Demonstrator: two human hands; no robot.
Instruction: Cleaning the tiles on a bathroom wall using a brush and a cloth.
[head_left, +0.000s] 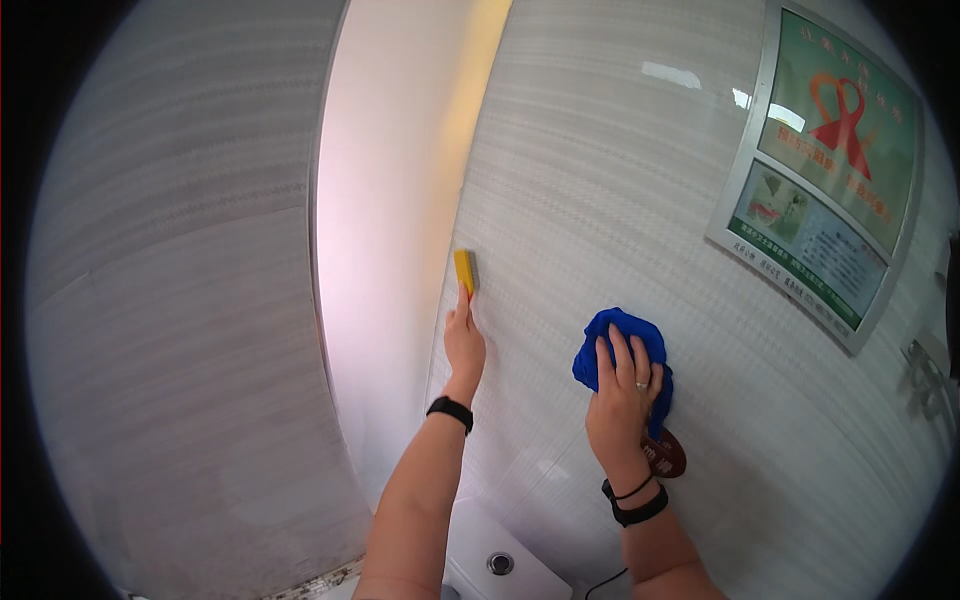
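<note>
A yellow-handled scrub brush (464, 271) is gripped in my left hand (465, 346), its bristles turned to the right against or close to the light tiled wall (555, 247). The brush is near the wall's left edge, beside a pale, lit strip (390, 225). My right hand (619, 416) presses a crumpled blue cloth (619, 328) to the same wall with spread fingers. One end of the cloth hangs below the hand, over part of a dark red oval sign (667, 455) that bears writing.
Below my arms is a white toilet cistern (480, 536) with a round flush button (500, 563). A black cord (606, 582) runs beside it. At upper right hangs a framed poster (825, 172), with a metal fixture (926, 375) below. A grey panel (180, 300) stands on the left.
</note>
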